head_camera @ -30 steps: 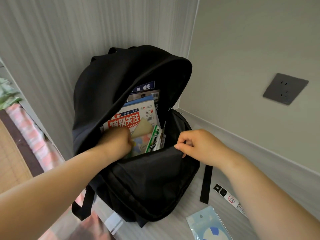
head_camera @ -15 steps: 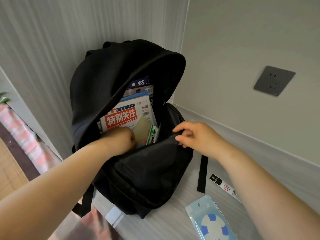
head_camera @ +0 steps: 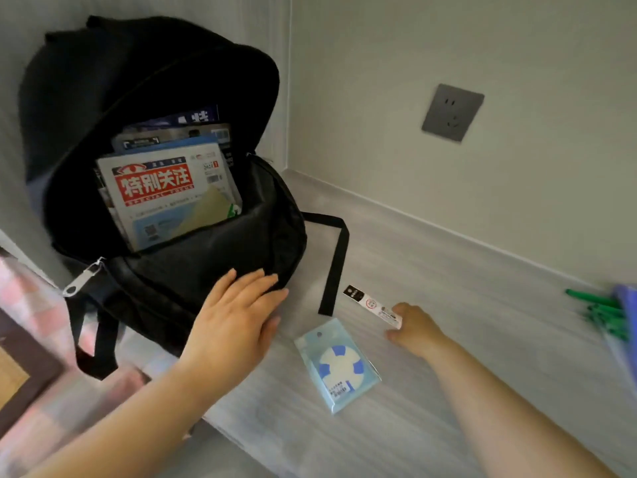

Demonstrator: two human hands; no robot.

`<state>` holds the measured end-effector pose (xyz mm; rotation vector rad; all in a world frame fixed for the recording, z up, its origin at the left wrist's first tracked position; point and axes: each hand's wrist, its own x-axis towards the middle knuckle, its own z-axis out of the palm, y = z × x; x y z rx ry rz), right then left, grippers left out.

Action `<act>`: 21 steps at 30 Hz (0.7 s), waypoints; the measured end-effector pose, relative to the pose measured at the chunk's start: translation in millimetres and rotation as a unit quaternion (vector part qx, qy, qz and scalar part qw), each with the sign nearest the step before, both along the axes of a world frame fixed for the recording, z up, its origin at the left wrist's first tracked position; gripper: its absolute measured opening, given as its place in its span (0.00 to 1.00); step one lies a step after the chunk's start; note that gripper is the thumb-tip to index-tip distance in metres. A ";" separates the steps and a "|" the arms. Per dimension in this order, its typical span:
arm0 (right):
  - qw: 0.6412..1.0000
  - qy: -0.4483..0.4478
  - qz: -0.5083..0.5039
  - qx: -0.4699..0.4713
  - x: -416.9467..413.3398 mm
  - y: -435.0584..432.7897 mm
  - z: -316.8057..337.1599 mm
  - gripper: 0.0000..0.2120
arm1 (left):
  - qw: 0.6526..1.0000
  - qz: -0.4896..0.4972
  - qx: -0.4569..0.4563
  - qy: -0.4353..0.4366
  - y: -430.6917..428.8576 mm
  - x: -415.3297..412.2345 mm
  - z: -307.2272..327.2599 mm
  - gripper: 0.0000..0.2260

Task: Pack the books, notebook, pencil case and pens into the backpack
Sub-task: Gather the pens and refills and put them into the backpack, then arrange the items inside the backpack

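The black backpack (head_camera: 193, 270) stands open in the desk's corner, leaning on the wall. Inside it stand several books; the front one is a magazine with a red title block (head_camera: 155, 188), and a pale green notebook corner (head_camera: 210, 210) shows beside it. My left hand (head_camera: 234, 322) lies flat and open on the backpack's front pocket. My right hand (head_camera: 413, 327) is low on the desk, thumb and fingers pinched on the near end of a narrow white and black pen packet (head_camera: 370, 303). Green pens (head_camera: 599, 312) and a purple-blue case (head_camera: 627, 305) lie at the right edge, partly cut off.
A light blue packet with a white and blue disc (head_camera: 339, 367) lies on the desk (head_camera: 465, 339) between my hands. A loose black strap (head_camera: 336, 260) trails from the backpack. A grey wall socket (head_camera: 452, 112) is on the right wall. Pink checked bedding (head_camera: 31, 305) lies below left.
My left hand came out of the backpack and now rests on its front. My right hand let go of the backpack's rim and dropped to the pen packet. The view swung right.
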<state>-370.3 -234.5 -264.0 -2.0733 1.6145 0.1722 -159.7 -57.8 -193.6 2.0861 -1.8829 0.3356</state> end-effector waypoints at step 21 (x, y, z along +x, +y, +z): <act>0.978 -0.028 0.205 -0.008 -133.5 86.5 6.5 0.08 | 0.924 0.018 0.373 0.088 1.9 -111.4 -103.7 0.32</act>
